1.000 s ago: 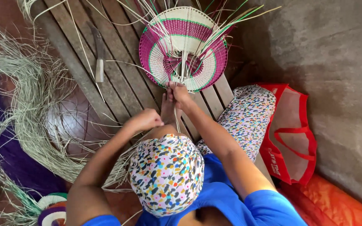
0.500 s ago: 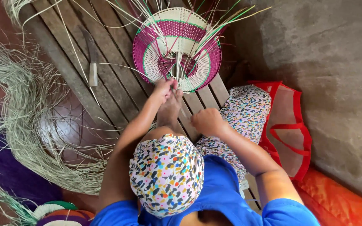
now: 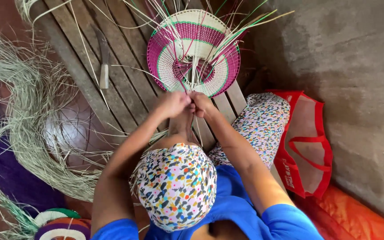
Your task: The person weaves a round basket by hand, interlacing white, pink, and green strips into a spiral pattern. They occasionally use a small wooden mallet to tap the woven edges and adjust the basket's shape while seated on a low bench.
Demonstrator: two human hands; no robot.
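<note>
Both arms reach forward from the shoulders with elbows bent outward and forearms converging, so that the left hand [image 3: 173, 103] and the right hand [image 3: 202, 104] meet knuckle to knuckle in front of the head, each with its fingers curled in tight and pinched shut.

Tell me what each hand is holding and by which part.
Both hands, left hand and right hand, pinch the loose straw strands near their lower ends, at the near edge of the pink-and-cream woven basket. The basket body itself is not gripped.
</note>
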